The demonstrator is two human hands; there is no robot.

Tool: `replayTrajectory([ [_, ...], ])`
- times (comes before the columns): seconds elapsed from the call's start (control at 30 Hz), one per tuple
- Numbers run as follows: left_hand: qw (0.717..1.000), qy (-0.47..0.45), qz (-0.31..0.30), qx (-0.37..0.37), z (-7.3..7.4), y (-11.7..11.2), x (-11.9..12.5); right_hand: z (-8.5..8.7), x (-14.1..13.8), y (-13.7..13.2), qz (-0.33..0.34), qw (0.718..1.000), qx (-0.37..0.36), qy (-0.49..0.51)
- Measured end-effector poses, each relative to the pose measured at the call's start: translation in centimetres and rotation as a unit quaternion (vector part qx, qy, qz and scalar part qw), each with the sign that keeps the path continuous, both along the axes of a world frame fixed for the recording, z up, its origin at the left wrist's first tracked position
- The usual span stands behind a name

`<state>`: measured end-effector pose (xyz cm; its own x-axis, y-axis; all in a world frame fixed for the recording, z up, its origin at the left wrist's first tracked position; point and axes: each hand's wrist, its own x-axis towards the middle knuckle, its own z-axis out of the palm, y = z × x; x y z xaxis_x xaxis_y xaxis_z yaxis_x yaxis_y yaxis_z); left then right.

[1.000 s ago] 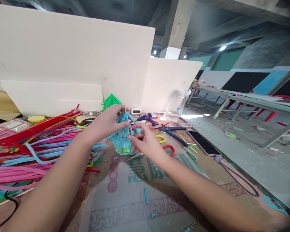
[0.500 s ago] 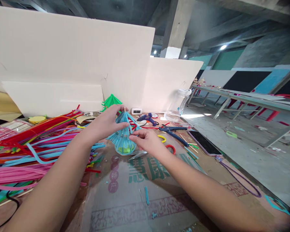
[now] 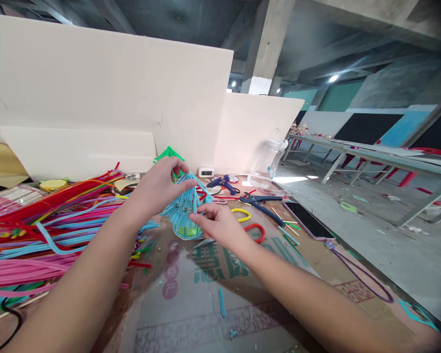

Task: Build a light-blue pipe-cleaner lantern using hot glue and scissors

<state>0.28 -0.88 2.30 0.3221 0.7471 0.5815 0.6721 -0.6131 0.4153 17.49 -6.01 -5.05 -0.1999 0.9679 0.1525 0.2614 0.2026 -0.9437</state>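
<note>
A small cone-shaped umbrella of blue pipe cleaners (image 3: 183,208) stands at the middle of the table, with something green at its base. My left hand (image 3: 158,186) is closed around its top, fingers wrapped over the peak. My right hand (image 3: 215,220) pinches the blue strands on its right side, low down. A green pipe-cleaner umbrella (image 3: 168,154) shows just behind my left hand.
A heap of coloured pipe cleaners (image 3: 47,220) fills the left of the table. Behind the cone lie a blue glue gun (image 3: 224,183), pliers (image 3: 259,201), yellow and red curved pieces (image 3: 248,223), a phone (image 3: 306,220), a clear jar (image 3: 268,162). White boards (image 3: 106,93) wall the back.
My right hand has slid from the cone's upper right side down and closer in to its lower right. My left hand stays on the top. The view shifted slightly.
</note>
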Motion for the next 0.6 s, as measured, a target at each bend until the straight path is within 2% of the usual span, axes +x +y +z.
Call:
replayTrajectory([
  [0.17, 0.994, 0.089, -0.008, -0.062, 0.7, -1.3, 0.3, -0.2, 0.3, 0.2, 0.054, 0.996, -0.048, 0.043],
  [0.3, 0.987, 0.13, -0.011, -0.095, 1.1, -1.9, 0.5, 0.0, 0.3, 0.1, 0.068, 0.993, -0.068, 0.075],
  [0.43, 0.977, 0.14, -0.044, -0.153, 0.8, -1.9, 0.8, 0.4, 0.2, -0.1, 0.083, 0.993, -0.073, 0.033],
  [0.6, 0.97, 0.172, -0.066, -0.161, -0.1, -1.6, 1.0, 0.1, 0.3, 0.0, 0.096, 0.994, -0.047, 0.023],
])
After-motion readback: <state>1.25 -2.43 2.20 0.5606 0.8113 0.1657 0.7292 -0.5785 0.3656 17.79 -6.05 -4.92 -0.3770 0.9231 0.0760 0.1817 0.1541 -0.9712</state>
